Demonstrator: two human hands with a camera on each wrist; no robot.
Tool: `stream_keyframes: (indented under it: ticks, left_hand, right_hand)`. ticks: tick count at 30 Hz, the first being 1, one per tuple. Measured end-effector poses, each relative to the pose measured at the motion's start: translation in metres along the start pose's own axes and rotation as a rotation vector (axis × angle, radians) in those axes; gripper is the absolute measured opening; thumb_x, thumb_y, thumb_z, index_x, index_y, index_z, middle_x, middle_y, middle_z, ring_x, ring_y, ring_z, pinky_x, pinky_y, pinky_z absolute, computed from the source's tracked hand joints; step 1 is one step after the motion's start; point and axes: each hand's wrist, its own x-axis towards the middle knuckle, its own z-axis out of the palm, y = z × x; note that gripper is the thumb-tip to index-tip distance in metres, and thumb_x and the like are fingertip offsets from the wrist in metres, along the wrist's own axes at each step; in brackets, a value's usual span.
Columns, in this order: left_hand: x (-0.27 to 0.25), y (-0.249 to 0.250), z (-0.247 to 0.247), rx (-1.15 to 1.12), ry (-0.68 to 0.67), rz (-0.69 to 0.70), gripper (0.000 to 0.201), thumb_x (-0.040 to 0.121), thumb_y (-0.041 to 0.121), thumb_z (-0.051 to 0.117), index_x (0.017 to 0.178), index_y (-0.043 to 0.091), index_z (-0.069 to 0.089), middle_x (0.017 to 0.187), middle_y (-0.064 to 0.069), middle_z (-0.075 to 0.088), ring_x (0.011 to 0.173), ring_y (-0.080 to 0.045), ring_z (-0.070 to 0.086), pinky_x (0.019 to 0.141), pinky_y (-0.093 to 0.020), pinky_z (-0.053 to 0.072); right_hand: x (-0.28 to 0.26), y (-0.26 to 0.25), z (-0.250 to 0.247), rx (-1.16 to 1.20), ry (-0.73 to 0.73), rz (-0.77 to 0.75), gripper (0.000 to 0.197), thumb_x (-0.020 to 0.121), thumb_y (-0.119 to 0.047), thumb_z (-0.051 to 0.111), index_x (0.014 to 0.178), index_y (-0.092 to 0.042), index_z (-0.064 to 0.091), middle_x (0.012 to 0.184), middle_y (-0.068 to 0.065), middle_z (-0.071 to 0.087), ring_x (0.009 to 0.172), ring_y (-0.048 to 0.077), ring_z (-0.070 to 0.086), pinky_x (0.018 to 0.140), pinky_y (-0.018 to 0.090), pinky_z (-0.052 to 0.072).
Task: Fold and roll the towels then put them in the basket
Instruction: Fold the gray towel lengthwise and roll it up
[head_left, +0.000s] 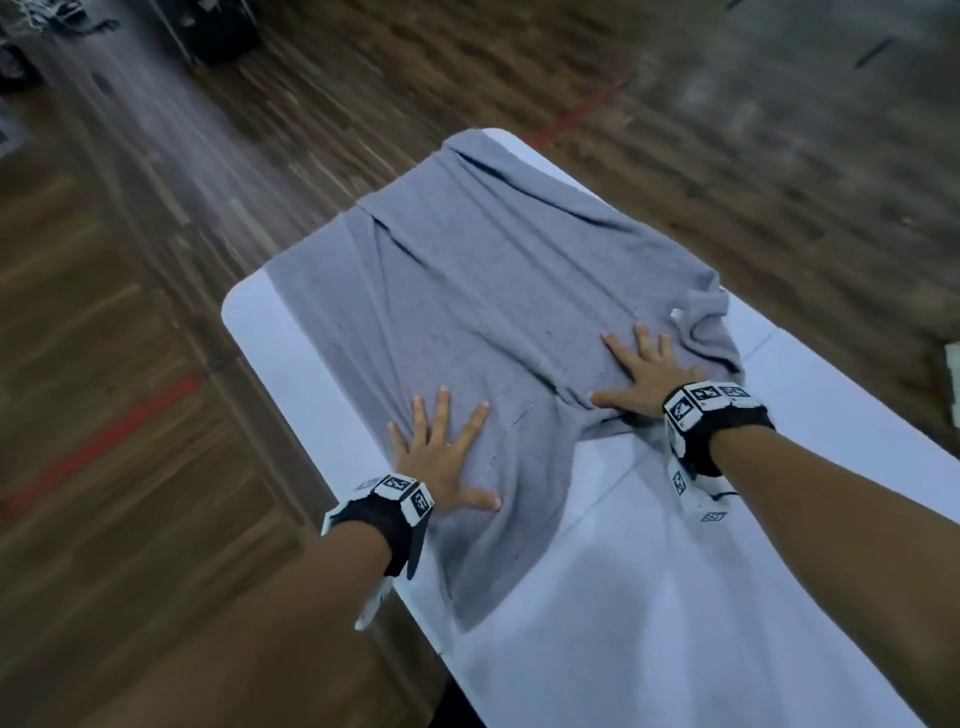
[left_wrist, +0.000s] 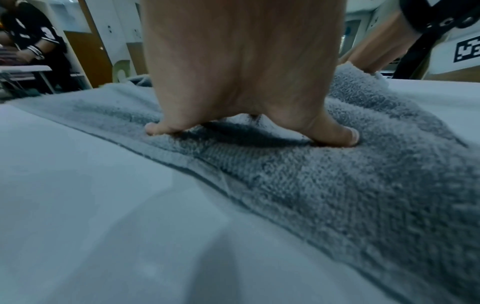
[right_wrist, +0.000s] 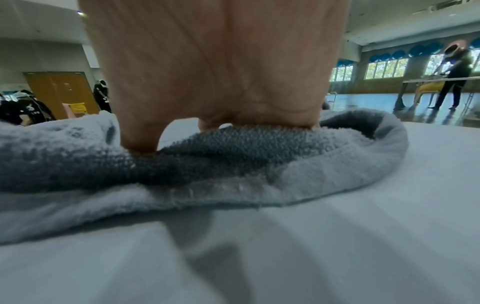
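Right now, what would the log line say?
smoothing | left hand flat on towel | right hand flat on towel | table

Head view: from high above the table (head_left: 649, 623), looking steeply down and forward along it, both hands and the whole towel (head_left: 493, 270) in frame. Left wrist view: just off the table (left_wrist: 103, 205), facing along the left hand (left_wrist: 241, 72) across the towel (left_wrist: 363, 185). Right wrist view: equally low and close behind the right hand (right_wrist: 215, 67), facing the towel (right_wrist: 233, 164) edge. Shared by all three: towel and table.
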Motion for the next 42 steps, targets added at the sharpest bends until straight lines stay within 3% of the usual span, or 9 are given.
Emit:
stream_keyframes:
  ticks: [10, 13, 16, 24, 27, 29, 32, 37, 42]
  left_hand:
    - [-0.113, 0.203, 0.115, -0.024, -0.064, 0.017, 0.127, 0.060, 0.079, 0.061, 0.136, 0.044, -0.035, 0.138, -0.009, -0.051, 0.127, -0.044, -0.042, 0.099, -0.075, -0.012]
    - [-0.144, 0.252, 0.144, -0.004, -0.108, 0.048, 0.129, 0.060, 0.079, 0.063, 0.136, 0.043, -0.035, 0.136, -0.009, -0.054, 0.125, -0.044, -0.044, 0.098, -0.075, -0.013]
    - [-0.171, 0.292, 0.169, 0.000, -0.159, 0.065, 0.132, 0.059, 0.076, 0.066, 0.137, 0.042, -0.034, 0.136, -0.010, -0.054, 0.122, -0.045, -0.047, 0.097, -0.076, -0.015]
    - [-0.233, 0.363, 0.211, 0.033, -0.360, 0.238, 0.118, 0.069, 0.070, 0.063, 0.144, 0.038, -0.022, 0.141, -0.009, -0.049, 0.124, -0.046, -0.044, 0.096, -0.074, -0.013]
    - [-0.248, 0.360, 0.197, 0.028, -0.360, 0.326, 0.092, 0.077, 0.053, 0.063, 0.147, 0.034, 0.007, 0.157, -0.007, -0.012, 0.140, -0.046, -0.009, 0.106, -0.067, 0.012]
    - [-0.247, 0.337, 0.178, 0.002, -0.161, 0.380, 0.062, 0.081, 0.039, 0.060, 0.136, 0.025, 0.034, 0.144, -0.009, 0.029, 0.130, -0.036, 0.027, 0.099, -0.051, 0.031]
    - [-0.231, 0.279, 0.151, 0.056, 0.030, 0.541, 0.036, 0.081, 0.022, 0.056, 0.116, 0.017, 0.052, 0.118, -0.008, 0.050, 0.111, -0.033, 0.044, 0.086, -0.041, 0.036]
    - [-0.193, 0.179, 0.126, 0.157, 0.083, 0.700, 0.030, 0.077, 0.009, 0.061, 0.106, 0.016, 0.061, 0.107, -0.007, 0.058, 0.100, -0.034, 0.051, 0.078, -0.040, 0.037]
    - [-0.171, 0.134, 0.121, 0.246, 0.152, 0.894, 0.034, 0.066, 0.001, 0.069, 0.097, 0.015, 0.064, 0.097, -0.007, 0.059, 0.089, -0.032, 0.053, 0.072, -0.039, 0.044]
  right_hand:
    - [-0.155, 0.164, 0.077, 0.103, -0.082, 0.099, 0.106, 0.071, -0.069, 0.065, 0.140, -0.059, -0.014, 0.155, -0.012, -0.028, 0.144, 0.032, -0.020, 0.106, 0.074, 0.007]
    - [-0.199, 0.205, 0.098, 0.168, -0.101, 0.149, 0.108, 0.072, -0.061, 0.071, 0.143, -0.055, -0.011, 0.155, -0.009, -0.028, 0.143, 0.036, -0.022, 0.111, 0.066, 0.003]
    - [-0.238, 0.234, 0.115, 0.258, -0.103, 0.195, 0.109, 0.075, -0.048, 0.075, 0.147, -0.048, -0.007, 0.157, -0.004, -0.026, 0.141, 0.040, -0.023, 0.114, 0.054, -0.001]
    - [-0.312, 0.319, 0.167, 0.263, -0.069, 0.350, 0.106, 0.076, -0.037, 0.076, 0.149, -0.043, -0.001, 0.160, 0.003, -0.016, 0.143, 0.043, -0.012, 0.117, 0.052, 0.004]
    - [-0.340, 0.314, 0.183, 0.301, 0.129, 0.440, 0.099, 0.072, -0.029, 0.078, 0.150, -0.035, 0.017, 0.158, 0.008, 0.011, 0.142, 0.036, 0.018, 0.112, 0.060, 0.019]
    - [-0.362, 0.285, 0.200, 0.453, 0.468, 0.446, 0.075, 0.075, -0.015, 0.073, 0.142, -0.017, 0.040, 0.145, 0.018, 0.036, 0.131, 0.038, 0.038, 0.108, 0.055, 0.029]
    - [-0.401, 0.215, 0.236, 0.638, 0.766, 0.456, 0.034, 0.080, -0.005, 0.065, 0.114, -0.006, 0.065, 0.114, 0.021, 0.059, 0.108, 0.039, 0.055, 0.096, 0.046, 0.043]
    - [-0.463, 0.116, 0.313, 0.889, 0.682, 0.573, 0.019, 0.084, -0.002, 0.062, 0.098, -0.011, 0.071, 0.096, 0.006, 0.063, 0.085, 0.024, 0.061, 0.080, 0.029, 0.044]
    - [-0.489, 0.074, 0.375, 0.850, 0.605, 0.670, 0.026, 0.079, -0.001, 0.068, 0.104, -0.011, 0.070, 0.103, 0.009, 0.063, 0.098, 0.030, 0.061, 0.089, 0.039, 0.049]
